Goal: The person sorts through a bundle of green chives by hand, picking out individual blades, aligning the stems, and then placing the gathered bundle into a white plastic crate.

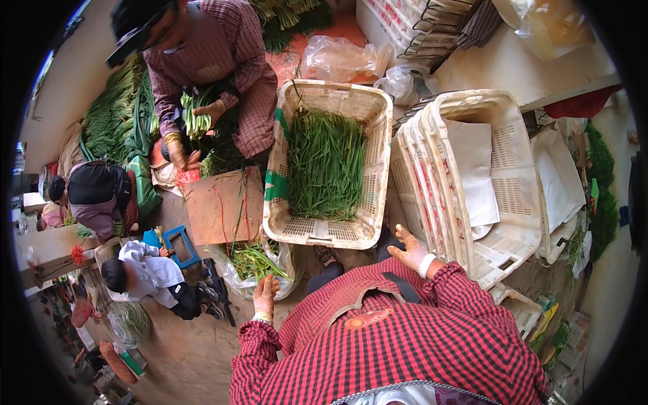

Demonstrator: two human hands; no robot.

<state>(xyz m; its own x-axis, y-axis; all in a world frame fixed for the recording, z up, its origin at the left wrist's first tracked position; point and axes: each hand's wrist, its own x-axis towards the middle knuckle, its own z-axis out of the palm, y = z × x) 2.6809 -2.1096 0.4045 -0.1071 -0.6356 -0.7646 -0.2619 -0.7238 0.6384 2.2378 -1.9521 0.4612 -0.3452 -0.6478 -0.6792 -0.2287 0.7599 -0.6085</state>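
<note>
In front of me a white plastic crate (324, 237) holds long green leafy stalks (327, 165), resembling garlic chives. Green tape is wrapped on its left side. My right hand (410, 253) is raised just off the crate's near right corner, fingers and thumb apart, holding nothing. Lower and to the left, my left hand (266, 297) is loosely open with fingers upward and slightly curled; nothing shows in it. It is nearest a clear plastic bag (286, 283) of green and yellowish trimmings (253, 262). Both hands appear apart from the crate.
At right stand nested white crates (503, 182) with white paper inside. A co-worker (209, 54) at the far left holds a bunch of stalks (196, 121) behind a brown board (223, 202). A small person (152, 273) sits by a blue stool (181, 244). More crates (405, 30) are stacked at the back.
</note>
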